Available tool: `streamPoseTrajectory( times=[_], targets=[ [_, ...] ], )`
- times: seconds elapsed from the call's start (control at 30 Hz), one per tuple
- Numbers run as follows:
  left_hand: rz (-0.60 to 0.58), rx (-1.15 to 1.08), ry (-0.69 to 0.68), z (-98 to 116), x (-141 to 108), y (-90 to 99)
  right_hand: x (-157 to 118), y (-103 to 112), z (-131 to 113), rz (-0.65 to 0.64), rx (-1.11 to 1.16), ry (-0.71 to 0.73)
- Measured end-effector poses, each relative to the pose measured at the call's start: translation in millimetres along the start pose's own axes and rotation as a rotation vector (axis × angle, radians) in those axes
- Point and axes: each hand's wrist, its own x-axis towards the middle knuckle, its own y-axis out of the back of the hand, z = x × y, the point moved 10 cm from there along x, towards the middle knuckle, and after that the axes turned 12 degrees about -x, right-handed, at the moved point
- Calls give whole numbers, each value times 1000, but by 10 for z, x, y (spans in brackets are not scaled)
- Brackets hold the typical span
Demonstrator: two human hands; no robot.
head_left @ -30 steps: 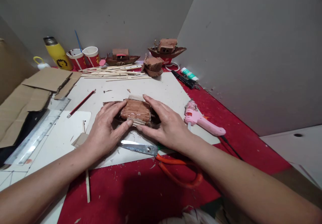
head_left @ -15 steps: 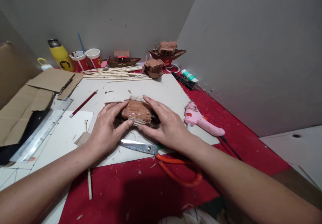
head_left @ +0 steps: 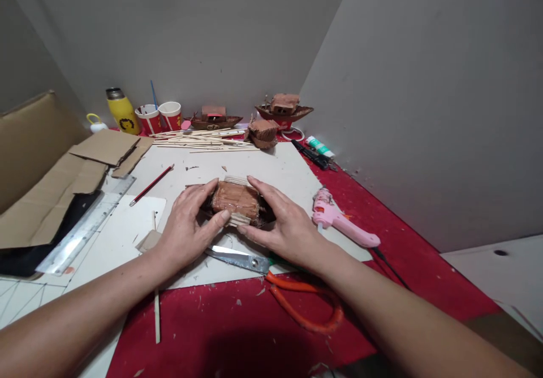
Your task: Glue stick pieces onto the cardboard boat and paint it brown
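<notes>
Between both hands is a small brown model boat (head_left: pixel 236 198) with a glossy, curved cabin roof. Pale corrugated cardboard strips (head_left: pixel 238 219) run along the roof's near and far edges. My left hand (head_left: pixel 190 214) grips the boat's left side, thumb on the near strip and fingers at the far side. My right hand (head_left: pixel 282 219) holds the right side the same way, thumb low and index finger at the far strip. Much of the hull is hidden by the hands. Scissors with orange handles (head_left: pixel 305 324) lie just below the boat, their blades on the white board (head_left: pixel 271 160).
A pink glue gun (head_left: pixel 339 219) lies to the right. On the left are a clear ruler (head_left: pixel 87 225), a red pencil (head_left: pixel 151 184) and cardboard pieces (head_left: pixel 51 197). Along the back stand finished model boats (head_left: pixel 284 107), wooden sticks (head_left: pixel 203 140), paper cups (head_left: pixel 171 117) and a yellow bottle (head_left: pixel 123 112).
The whole view has shifted, so things sit slightly lower and mostly further right in the picture. Both hands keep the same hold on the boat.
</notes>
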Motion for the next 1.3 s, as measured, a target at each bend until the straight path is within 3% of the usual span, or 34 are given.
streamPoseTrajectory(
  times=[0.2,0.4,0.6,0.73,1.1,1.3],
  targets=[
    [189,-85,65,-25,-40,252,7,92,-11,-23,0,-2],
    [392,-258,194,-214,-66,487,-12,160,112,-120,-41,-22],
    [454,-482,486,-545,-157,428,-20,34,286,-341,-128,-121],
    [467,-641,586,-653,-202,345,-55,-46,290,-451,-152,-171],
    [415,-962,623,-598,-174,136,-14,-174,258,-346,-39,-149],
    [479,-1147,593,-527,-144,162,15,-75,124,-212,24,-136]
  ],
)
